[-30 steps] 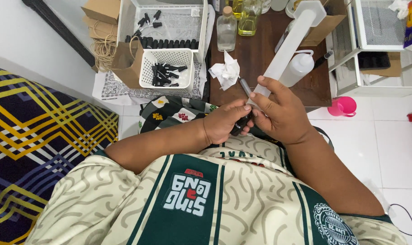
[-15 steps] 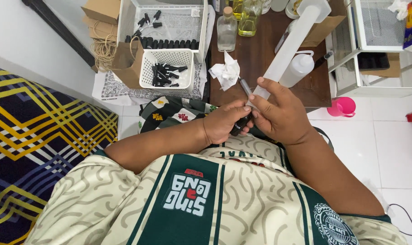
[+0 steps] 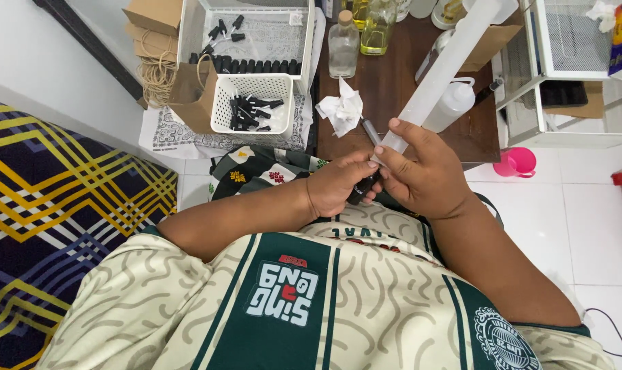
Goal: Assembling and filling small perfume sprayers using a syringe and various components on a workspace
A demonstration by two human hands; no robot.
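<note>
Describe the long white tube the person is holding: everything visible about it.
The long white tube is a pale, translucent, plastic-looking cylinder slanting from the right hand up toward the top edge, above the brown table. The right hand's fingers pinch its lower end, which meets the left hand and a small dark item. Its contents cannot be made out.

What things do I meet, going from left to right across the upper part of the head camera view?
Coil of twine → small white basket of black caps → crumpled white tissue → clear glass bottle → long white syringe held by the right hand → pink cup.
</note>
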